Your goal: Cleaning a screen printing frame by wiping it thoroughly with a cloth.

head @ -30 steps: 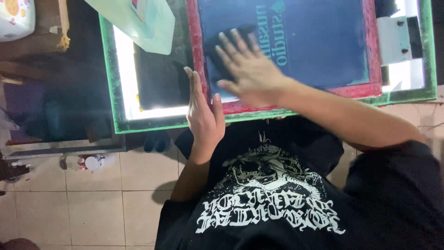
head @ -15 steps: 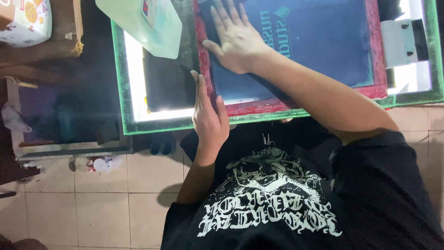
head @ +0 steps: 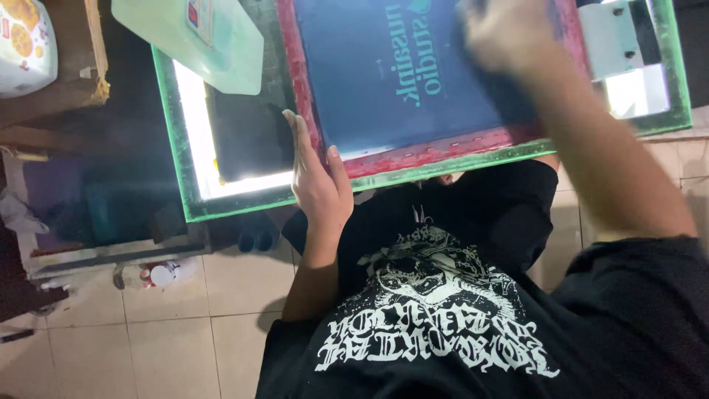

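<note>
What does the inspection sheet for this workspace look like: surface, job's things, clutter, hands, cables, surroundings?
Surface: green-edged glass light table, lit from below along its left and near edges.
Job's things: red-framed printing screen with dark blue mesh lies flat on the table.
Clutter: pale green plastic lid on the table's far left corner; grey bracket at far right.
Hands: left hand grips the screen's near-left corner; right hand, blurred, lies on the mesh.
Cables: nothing seen.
Surroundings: tiled floor; small bottle lying under the table; white patterned container on a wooden shelf at left.
</note>
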